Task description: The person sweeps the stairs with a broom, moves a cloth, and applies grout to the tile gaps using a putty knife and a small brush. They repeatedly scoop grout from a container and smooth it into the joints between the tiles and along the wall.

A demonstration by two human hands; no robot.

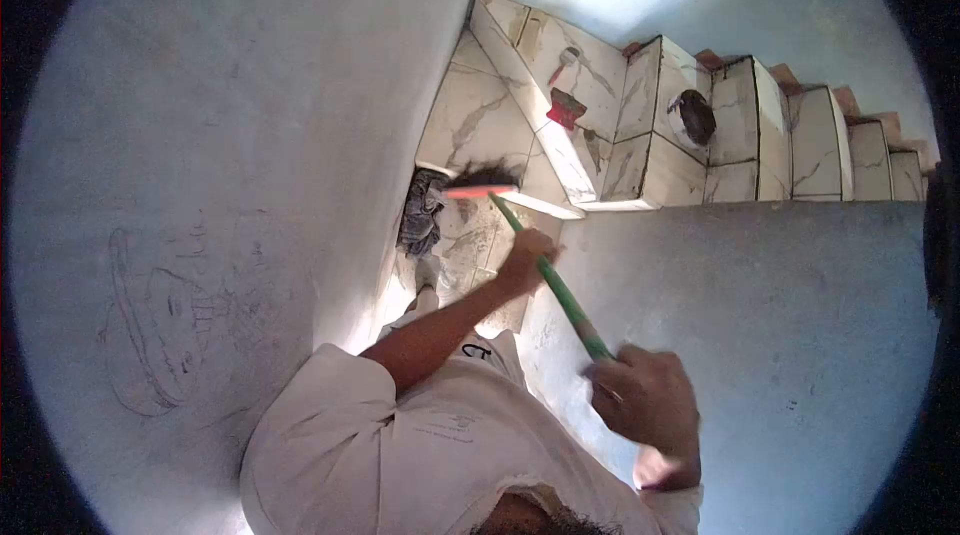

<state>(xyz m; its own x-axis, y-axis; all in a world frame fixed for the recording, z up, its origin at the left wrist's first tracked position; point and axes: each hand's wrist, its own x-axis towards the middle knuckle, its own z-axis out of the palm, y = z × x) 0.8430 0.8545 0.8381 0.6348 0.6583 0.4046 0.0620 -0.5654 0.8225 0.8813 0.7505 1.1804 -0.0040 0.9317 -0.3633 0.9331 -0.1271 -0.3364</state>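
Observation:
A broom has a green handle [570, 307], an orange-red head [480, 192] and dark bristles [485, 175] resting on the tiled floor. My left hand [530, 261] is wrapped round the handle partway down, nearer the broom head. Higher up, close to the handle's top end, my right hand [645, 397] is closed on it; it looks slightly blurred. Beside the broom head, against the left wall, lies a crumpled dark grey cloth [422, 215].
Marbled tile stairs [735, 115] climb to the right. On the low landing lie a red object [566, 111] and a small pale-headed tool [569, 57]. A dark round item [692, 118] sits on a step. Walls stand close on both sides, the left wall [230, 135] bearing pencil drawings.

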